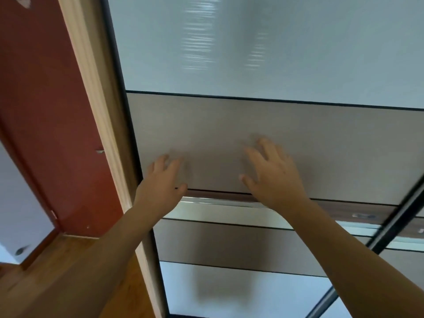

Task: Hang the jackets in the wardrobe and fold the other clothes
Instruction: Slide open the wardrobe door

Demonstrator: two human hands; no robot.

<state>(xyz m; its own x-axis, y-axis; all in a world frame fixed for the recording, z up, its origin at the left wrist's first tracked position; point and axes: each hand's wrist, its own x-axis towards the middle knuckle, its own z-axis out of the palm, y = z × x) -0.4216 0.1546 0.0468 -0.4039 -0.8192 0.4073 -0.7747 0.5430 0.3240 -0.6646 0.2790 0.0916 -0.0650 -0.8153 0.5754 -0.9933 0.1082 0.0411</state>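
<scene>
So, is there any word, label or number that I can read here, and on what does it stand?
No text can be read.
Pale marks on the brown strip of the wardrobe door are too blurred to tell if they are writing.

Wardrobe door (298, 145): matt grey panel, frosted glass up top; glossy wood floor (41, 255)

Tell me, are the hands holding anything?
Nothing is held. The left hand and right hand lie open, fingers spread, against the wardrobe door's grey panel.
</scene>
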